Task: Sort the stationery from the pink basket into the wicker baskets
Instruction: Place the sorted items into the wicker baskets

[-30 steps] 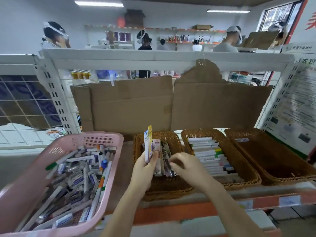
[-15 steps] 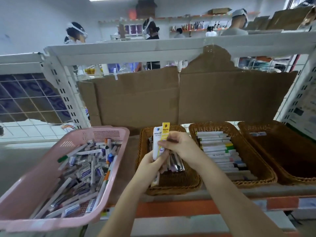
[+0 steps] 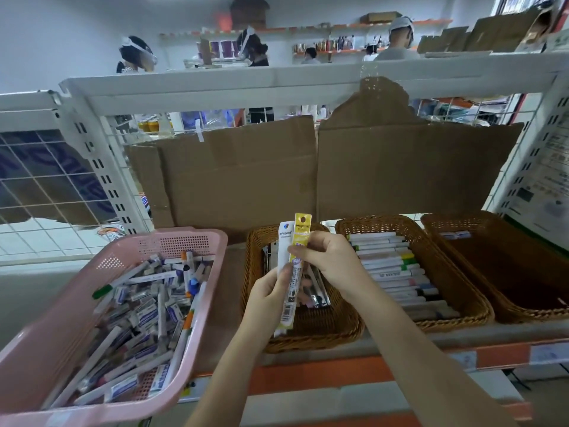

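My left hand [image 3: 267, 298] grips two long narrow stationery packets upright over the left wicker basket [image 3: 311, 332]: a white packet [image 3: 283, 245] and a yellow packet [image 3: 300, 238]. My right hand [image 3: 331, 261] pinches the yellow packet near its middle. The pink basket [image 3: 61, 328], at the left, is full of pens, markers and small erasers. The middle wicker basket [image 3: 462, 291] holds a neat row of markers. The right wicker basket [image 3: 508, 263] holds one small item at its far end.
Cardboard sheets [image 3: 277, 171] stand behind the baskets against a white wire shelf frame [image 3: 215, 84]. The baskets sit on a shelf with an orange front edge [image 3: 338, 374]. Several people stand beyond the shelf in the background.
My right hand rose from inside the left wicker basket and took hold of the yellow packet held in my left hand. The camera view tilted slightly.
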`<state>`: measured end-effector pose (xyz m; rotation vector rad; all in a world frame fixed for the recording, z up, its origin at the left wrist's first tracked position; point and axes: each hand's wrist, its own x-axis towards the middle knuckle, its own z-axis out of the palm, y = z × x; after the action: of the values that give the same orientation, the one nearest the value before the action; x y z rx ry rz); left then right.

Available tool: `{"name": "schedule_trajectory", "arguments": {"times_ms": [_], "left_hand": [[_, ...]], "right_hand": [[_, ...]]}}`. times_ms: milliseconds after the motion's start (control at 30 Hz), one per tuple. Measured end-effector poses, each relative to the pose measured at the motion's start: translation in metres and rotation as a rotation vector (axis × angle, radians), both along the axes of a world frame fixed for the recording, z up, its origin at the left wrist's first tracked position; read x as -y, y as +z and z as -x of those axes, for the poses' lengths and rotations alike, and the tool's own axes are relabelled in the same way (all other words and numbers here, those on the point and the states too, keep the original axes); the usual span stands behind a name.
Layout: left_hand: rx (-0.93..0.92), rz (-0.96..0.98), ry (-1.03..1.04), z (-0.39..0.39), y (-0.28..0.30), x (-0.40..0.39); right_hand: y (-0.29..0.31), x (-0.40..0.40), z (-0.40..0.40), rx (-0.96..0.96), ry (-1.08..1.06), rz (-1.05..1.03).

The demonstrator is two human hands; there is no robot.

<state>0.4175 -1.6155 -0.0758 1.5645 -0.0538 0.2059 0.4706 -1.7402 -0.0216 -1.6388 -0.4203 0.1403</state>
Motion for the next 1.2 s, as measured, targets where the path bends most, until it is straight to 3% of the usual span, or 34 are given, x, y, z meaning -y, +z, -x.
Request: {"name": "schedule_trajectory", "arguments": {"times_ms": [367,633,1200], "left_hand": [[-0.03,0.086,0.0,0.0,-0.001,0.003],[0.074,-0.01,0.008,0.001,-0.003,0.0],[0.053,-0.114,0.192,-0.005,-0.005,0.004]], "right_hand": [[0.001,-0.007,0.004,-0.021,-0.038,0.014],[-0.001,-0.001,-0.001,0.012,-0.079,0.036],[-0.008,-0.01,-0.001,0.105,-0.212,0.112]]}}
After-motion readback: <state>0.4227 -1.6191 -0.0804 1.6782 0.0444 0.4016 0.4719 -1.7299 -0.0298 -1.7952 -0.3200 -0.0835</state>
